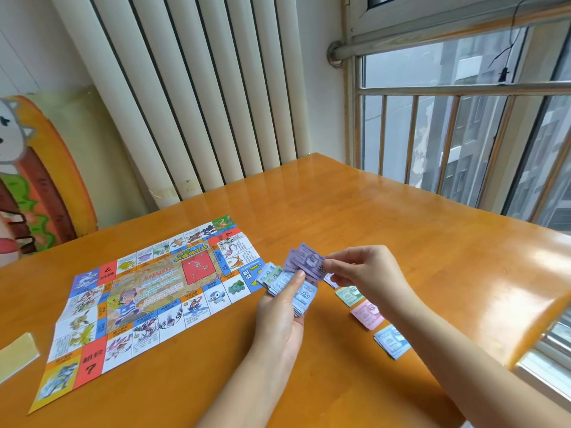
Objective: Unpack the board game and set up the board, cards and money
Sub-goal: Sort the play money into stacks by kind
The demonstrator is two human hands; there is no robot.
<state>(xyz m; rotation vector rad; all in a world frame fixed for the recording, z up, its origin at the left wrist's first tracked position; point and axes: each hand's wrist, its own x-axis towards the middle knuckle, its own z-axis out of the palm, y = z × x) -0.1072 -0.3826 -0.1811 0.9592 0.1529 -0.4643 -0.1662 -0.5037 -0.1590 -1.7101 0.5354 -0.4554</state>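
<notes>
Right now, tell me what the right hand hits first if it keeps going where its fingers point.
Its fingers point left. The right hand pinches a purple note; carried on, it would probably meet the money stack in the left hand first, though depth is unclear.

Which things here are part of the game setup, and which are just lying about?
In the job: board; wad of notes in the left hand; purple notes pinched by the right hand; green pile, pink pile, blue pile on the table.
Just there: cartoon picture; radiator; pale sheet far left, purpose unclear.
</notes>
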